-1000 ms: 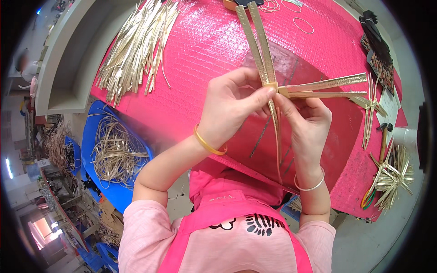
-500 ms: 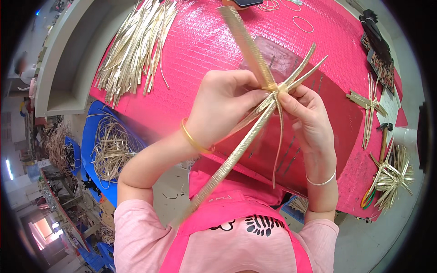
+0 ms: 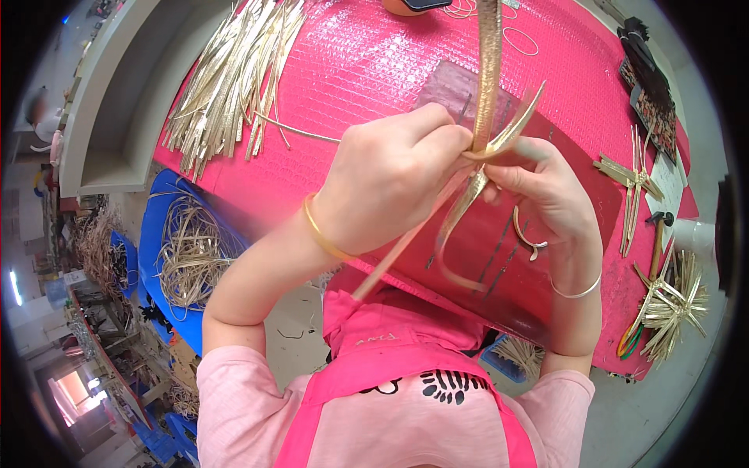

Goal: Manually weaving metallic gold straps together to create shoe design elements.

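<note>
Over the red board [image 3: 569, 249], both hands meet at a crossing of flat, shiny gold strips [image 3: 488, 78]. My left hand [image 3: 398, 175] is closed, pinching the strips at the crossing; its fingertips are partly hidden behind its own knuckles. Thumb and fingers of my right hand [image 3: 550, 187] pinch the same work from the other side, with one strip bent across between the hands. One long strip stands up away from me, and shorter ends fan out beside it. Other ends hang down and curl below the hands, some blurred.
A pile of loose gold strips [image 3: 226, 93] lies at the far left of the pink tabletop [image 3: 343, 70]. Below it stands a blue bin [image 3: 160, 234] of tangled strips. At the right are a hammer [image 3: 660, 234] and several crossed-strip pieces [image 3: 675, 304]. A dark slab [image 3: 449, 86] lies ahead.
The long strip has swung from leaning left to nearly upright. A strip that pointed down toward my apron has shifted, and one is now bent across the crossing. My right hand has moved slightly right.
</note>
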### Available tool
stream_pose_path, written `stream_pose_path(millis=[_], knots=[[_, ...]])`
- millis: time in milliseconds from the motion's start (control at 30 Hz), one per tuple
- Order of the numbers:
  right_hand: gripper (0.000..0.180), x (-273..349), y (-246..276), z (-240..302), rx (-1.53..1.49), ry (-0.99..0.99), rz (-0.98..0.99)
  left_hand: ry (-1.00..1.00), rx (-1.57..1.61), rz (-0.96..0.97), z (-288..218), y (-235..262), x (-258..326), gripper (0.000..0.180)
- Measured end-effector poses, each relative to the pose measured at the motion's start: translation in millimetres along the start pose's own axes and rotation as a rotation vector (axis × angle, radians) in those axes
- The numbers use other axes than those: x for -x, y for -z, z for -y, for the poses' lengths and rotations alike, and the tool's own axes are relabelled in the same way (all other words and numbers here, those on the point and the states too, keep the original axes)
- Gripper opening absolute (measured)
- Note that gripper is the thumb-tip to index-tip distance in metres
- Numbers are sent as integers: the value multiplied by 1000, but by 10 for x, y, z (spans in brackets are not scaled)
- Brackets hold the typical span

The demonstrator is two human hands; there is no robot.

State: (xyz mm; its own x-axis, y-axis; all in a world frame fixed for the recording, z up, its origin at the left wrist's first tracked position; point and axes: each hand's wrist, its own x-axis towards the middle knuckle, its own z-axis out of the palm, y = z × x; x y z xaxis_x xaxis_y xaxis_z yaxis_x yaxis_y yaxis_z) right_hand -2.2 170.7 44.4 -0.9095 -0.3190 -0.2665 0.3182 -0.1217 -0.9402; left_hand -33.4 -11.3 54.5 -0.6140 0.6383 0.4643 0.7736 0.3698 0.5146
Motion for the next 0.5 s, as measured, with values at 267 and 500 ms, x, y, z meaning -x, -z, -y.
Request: stream_pose_path(millis=[267,500], knots=[[21,-85,-154,-213,-117,179,-135,181,98,-255,-6,-165,86,9],[11,-34,-225,-204,-8,241,-294,110,-80,-295,-28,-186,123,9]])
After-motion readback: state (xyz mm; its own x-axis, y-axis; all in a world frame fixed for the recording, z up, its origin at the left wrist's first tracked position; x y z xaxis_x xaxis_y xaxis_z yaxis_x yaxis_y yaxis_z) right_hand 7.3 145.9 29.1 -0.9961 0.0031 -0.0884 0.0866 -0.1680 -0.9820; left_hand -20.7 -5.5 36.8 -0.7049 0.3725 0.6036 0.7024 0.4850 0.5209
